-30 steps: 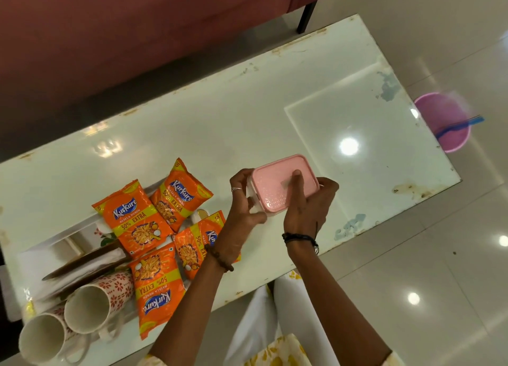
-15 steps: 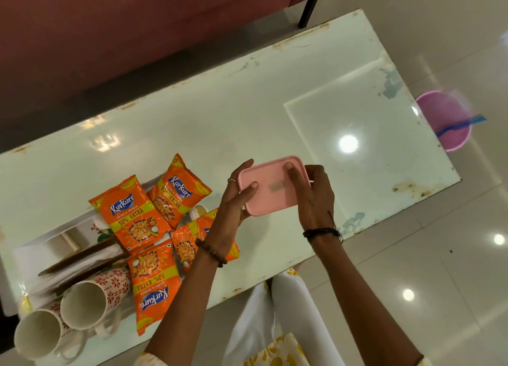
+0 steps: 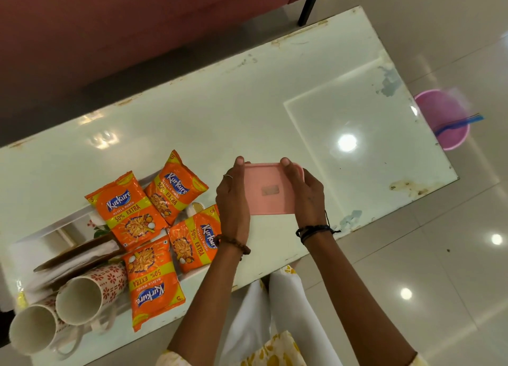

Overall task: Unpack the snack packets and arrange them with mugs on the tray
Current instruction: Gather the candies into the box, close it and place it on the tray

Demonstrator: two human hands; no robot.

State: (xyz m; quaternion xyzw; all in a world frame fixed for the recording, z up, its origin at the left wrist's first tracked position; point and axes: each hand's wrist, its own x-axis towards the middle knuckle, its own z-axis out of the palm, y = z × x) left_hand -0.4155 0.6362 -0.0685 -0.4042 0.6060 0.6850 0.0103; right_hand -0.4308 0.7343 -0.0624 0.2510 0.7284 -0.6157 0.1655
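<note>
Now both hands' fingers [image 3: 240,164] curl round the pink container [image 3: 270,191], held above the table [image 3: 220,112].

Glossy tiled room with a worn white table

A scuffed white table [image 3: 247,112] crosses the frame; a dark red sofa [image 3: 137,30] fills the upper left, a pink bucket [image 3: 445,118] sits at the right edge, and ceiling lights reflect off the pale floor tiles [image 3: 439,269].

Four orange snack packets [image 3: 159,228] at about 8 o'clock each read "Kurkure" on a blue logo, "MASALA MUNCH" and "50% EXTRA" on a yellow band, with a small "5" at a corner; the nearest lies upside down
</note>
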